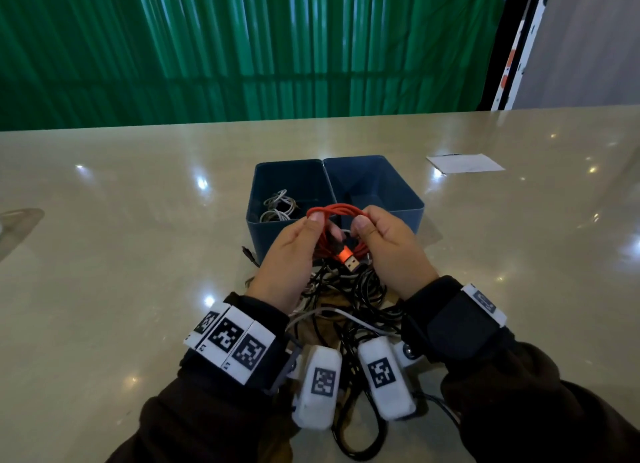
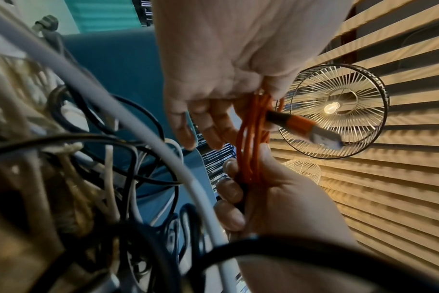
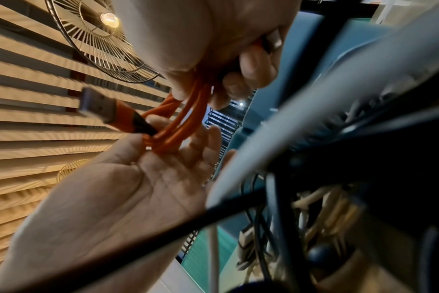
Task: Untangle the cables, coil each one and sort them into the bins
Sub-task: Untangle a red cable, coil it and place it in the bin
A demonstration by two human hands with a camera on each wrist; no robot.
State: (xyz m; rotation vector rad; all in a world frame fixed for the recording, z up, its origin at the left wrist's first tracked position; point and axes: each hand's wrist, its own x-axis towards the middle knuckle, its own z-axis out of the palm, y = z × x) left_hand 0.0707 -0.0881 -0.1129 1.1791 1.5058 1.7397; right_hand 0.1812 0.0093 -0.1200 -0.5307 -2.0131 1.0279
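Both hands held the coiled orange USB cable (image 1: 334,217) just above the left bin (image 1: 273,185): left hand (image 1: 289,255) fingers curled around it, right hand (image 1: 391,251) pinching its other side.

Backdrop: you face a green curtain (image 1: 242,47).
Table (image 1: 104,220): glossy beige, reflecting lights.
Overhead: wooden slats (image 2: 401,178), wire-caged lamp (image 2: 333,111).
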